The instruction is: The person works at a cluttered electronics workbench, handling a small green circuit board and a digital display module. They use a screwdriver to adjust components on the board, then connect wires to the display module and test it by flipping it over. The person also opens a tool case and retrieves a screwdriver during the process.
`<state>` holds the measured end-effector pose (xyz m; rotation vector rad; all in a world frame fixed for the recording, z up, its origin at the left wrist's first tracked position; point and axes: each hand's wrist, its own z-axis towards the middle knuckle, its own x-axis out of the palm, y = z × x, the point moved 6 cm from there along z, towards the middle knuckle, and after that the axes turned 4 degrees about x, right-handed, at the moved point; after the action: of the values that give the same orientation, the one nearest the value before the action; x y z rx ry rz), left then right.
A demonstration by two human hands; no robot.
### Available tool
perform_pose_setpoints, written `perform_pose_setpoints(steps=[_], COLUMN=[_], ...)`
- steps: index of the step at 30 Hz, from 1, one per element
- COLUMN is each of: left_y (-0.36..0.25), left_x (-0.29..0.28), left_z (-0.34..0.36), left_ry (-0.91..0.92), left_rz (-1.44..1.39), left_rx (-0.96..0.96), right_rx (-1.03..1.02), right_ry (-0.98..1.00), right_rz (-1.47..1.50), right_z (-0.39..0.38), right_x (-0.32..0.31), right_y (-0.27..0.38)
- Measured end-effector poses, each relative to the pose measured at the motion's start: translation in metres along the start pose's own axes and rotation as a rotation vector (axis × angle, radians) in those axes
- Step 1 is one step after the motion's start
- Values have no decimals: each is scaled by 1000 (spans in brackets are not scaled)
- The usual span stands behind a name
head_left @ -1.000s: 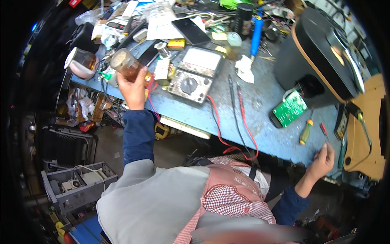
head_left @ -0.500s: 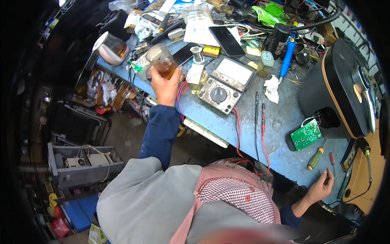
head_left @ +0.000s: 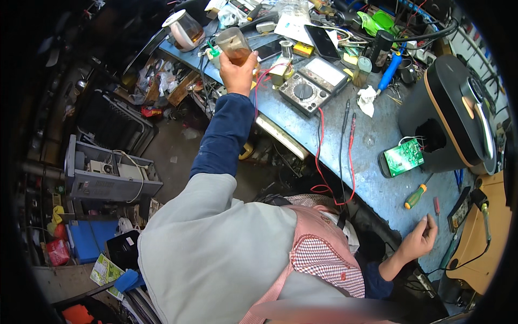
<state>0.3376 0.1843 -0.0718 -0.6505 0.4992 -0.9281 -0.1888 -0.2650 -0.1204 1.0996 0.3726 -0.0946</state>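
My left hand point(head_left: 237, 73) is wrapped round a glass point(head_left: 233, 42) of amber liquid, held beside a green-capped bottle point(head_left: 213, 56) and a glass kettle point(head_left: 185, 29) at the bench's back left. My right hand point(head_left: 418, 237) is at the bench's right front edge with curled fingers; whatever they may hold is hidden. Near it lie a green-and-orange screwdriver point(head_left: 415, 196) and a small red-handled tool point(head_left: 437, 205). An analog multimeter point(head_left: 305, 93) with red and black leads sits mid-bench. A green circuit board point(head_left: 402, 157) hangs by wires from a black appliance point(head_left: 442, 108).
The blue bench point(head_left: 367, 183) has phones, papers, cables, cups and a blue-handled tool point(head_left: 391, 73) piled along its back. A tan panel point(head_left: 475, 235) stands at the right end. An open grey metal case point(head_left: 113, 173) lies low on the left, near a blue object point(head_left: 97, 240).
My left arm reaches farther out from my body with the glass, toward the kettle's side. My right hand stays curled near the edge. The whole view has shifted.
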Motion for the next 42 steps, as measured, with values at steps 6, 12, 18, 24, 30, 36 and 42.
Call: perform_pose_setpoints(steps=[6,12,18,24,30,36,42], left_y=[-1,23,13,15,-23,-108,-57], left_x=[-6,7,18,13,-11,60,199], left_z=[-6,-9,-9,-9,-21,37,77], left_ry=[71,130,171,200,-105,206,784], left_rz=[26,-66,-15,69,-267,-327,832], left_rx=[-62,-100,-108,-78,168,126,-13], right_rx=[5,-19,-21,-35,-77,-143,-128], right_ry=[-10,8,-11,-6,-30,-38,-79], right_rz=[29,-49,-72,-62,-94,-198,-140], right_z=[-3,-7,-8,-8,-13,-14,-15], right_x=[3,3,1,5,5,11,4], right_y=[4,7,10,9,19,31,26])
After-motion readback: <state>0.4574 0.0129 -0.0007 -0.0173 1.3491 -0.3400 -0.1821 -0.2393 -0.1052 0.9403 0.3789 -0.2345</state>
